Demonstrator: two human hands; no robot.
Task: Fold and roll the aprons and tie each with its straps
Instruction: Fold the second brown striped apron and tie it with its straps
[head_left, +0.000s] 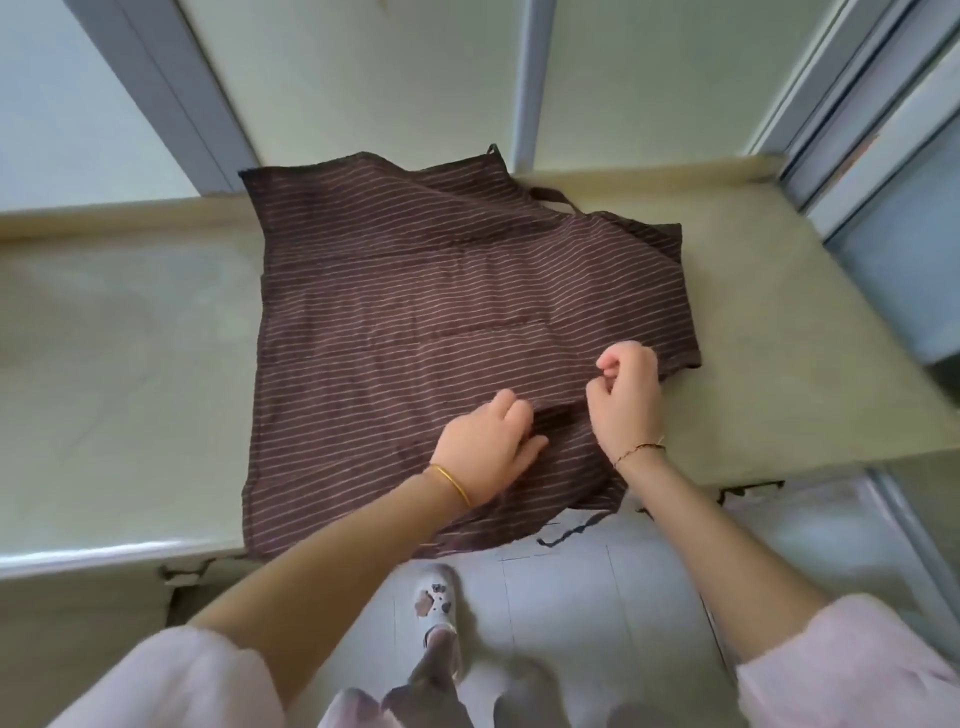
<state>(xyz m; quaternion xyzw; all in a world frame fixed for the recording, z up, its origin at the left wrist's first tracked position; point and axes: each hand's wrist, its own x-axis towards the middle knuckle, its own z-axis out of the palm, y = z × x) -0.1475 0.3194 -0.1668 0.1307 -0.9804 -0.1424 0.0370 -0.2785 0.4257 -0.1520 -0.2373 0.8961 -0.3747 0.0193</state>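
The brown fabric apron with thin pale stripes (415, 312) lies spread on the pale stone ledge (130, 364), near edge overhanging, with a raised fold at its near right gripped between the left hand (488, 447)'s curled fingers and thumb and pinched by the right hand (626, 400)'s curled fingers.

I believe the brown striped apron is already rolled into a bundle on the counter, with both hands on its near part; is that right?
Not quite: the head view shows the apron spread flat, not rolled, on the counter. The left hand and right hand are indeed on its near part.
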